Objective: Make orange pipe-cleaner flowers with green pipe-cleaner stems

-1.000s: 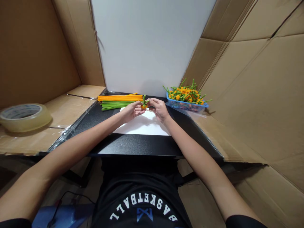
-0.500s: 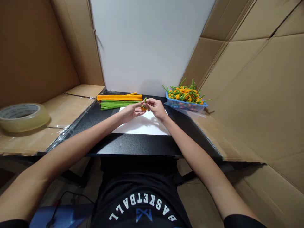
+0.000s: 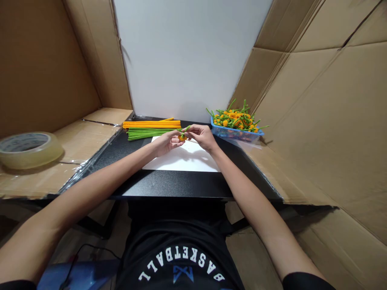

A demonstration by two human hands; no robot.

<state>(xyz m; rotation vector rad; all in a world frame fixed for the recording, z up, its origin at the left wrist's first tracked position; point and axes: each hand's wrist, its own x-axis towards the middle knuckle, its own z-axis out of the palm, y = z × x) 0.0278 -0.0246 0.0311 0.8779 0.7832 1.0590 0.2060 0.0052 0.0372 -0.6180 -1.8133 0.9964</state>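
Note:
A small orange and green pipe-cleaner flower (image 3: 182,137) is held between my two hands, above a white sheet (image 3: 184,159). My left hand (image 3: 167,143) is closed on its orange head from the left, fingers curled beneath it. From the right, my right hand (image 3: 202,137) pinches the green stem, which now bends over to the right. Behind my left hand lie a bundle of green pipe cleaners (image 3: 151,133) and a bundle of orange pipe cleaners (image 3: 151,124). My fingertips partly hide the flower.
A blue basket (image 3: 236,133) piled with orange and green pipe-cleaner flowers (image 3: 237,117) stands at the back right of the black table (image 3: 169,184). At far left a roll of clear tape (image 3: 30,150) rests on cardboard. Cardboard walls (image 3: 326,121) rise on both sides.
My right hand has moved slightly to the right. The green stem, upright before, now leans over to the right. My left hand has barely moved.

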